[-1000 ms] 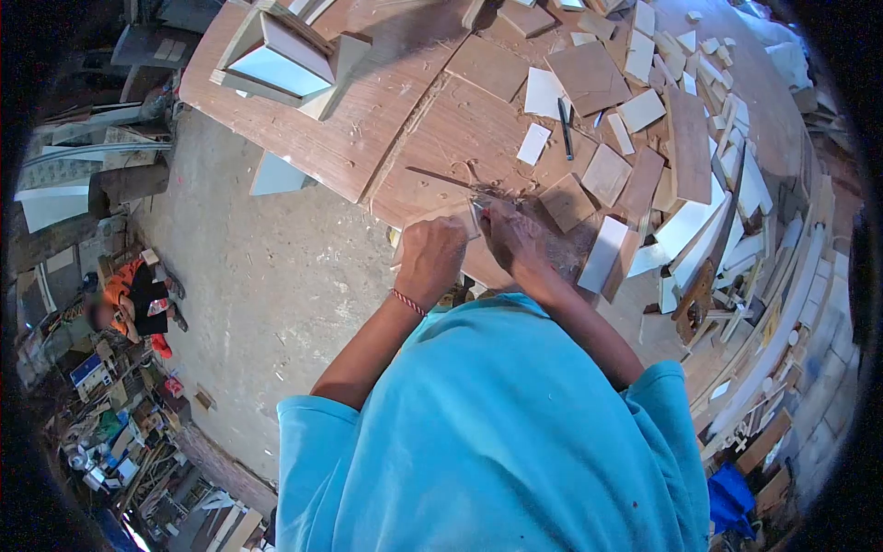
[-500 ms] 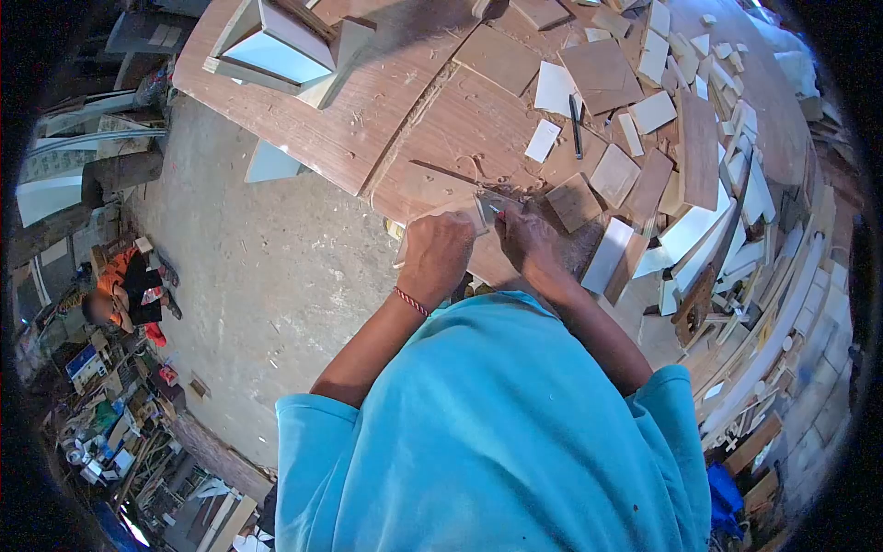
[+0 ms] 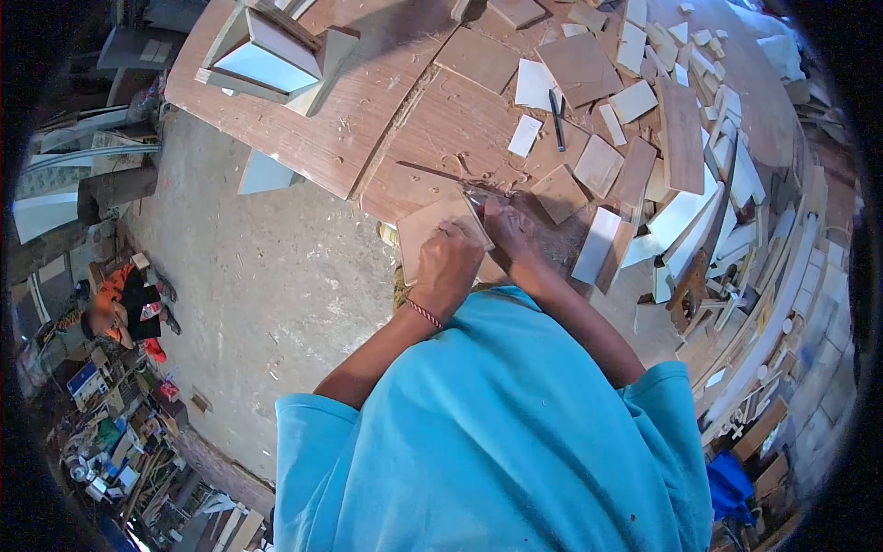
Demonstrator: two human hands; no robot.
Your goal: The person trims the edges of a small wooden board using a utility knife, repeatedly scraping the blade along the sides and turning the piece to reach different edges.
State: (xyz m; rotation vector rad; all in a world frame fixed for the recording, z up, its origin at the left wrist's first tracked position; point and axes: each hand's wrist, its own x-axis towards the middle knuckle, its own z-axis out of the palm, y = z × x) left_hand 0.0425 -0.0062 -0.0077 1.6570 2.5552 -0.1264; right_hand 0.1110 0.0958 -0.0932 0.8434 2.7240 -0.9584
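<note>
The left hand [image 3: 448, 262] is curled on a square wooden board [image 3: 428, 225], its fingers bent over the right part and holding it. The board lies tilted at the near edge of the tabletop [image 3: 336, 129], close to the person's blue shirt [image 3: 497, 414]. The right hand [image 3: 511, 235] sits just beside the board's right edge with its fingers drawn in narrow; what they hold, if anything, I cannot tell.

A thin dark strip [image 3: 428, 171] lies just beyond the board, with curled shavings [image 3: 464, 168] near it. Close on the right hand's far side, a brown square piece [image 3: 559, 194] takes up room, and a white strip [image 3: 597, 245] lies to the right of that forearm. Farther out, a small white piece [image 3: 524, 135] and a black pen [image 3: 557, 120] lie near each other, the pen's upper part over a larger white piece [image 3: 533, 85]. Beyond the white strip, a long brown block [image 3: 681, 138] leans among heaped offcuts [image 3: 731, 166], crowding the right side.

At the tabletop's far left stands a boxy wooden frame [image 3: 267, 64]. Well apart, to the left across the concrete floor [image 3: 276, 285], another person in orange [image 3: 118, 287] sits low near cluttered scraps [image 3: 110, 442].
</note>
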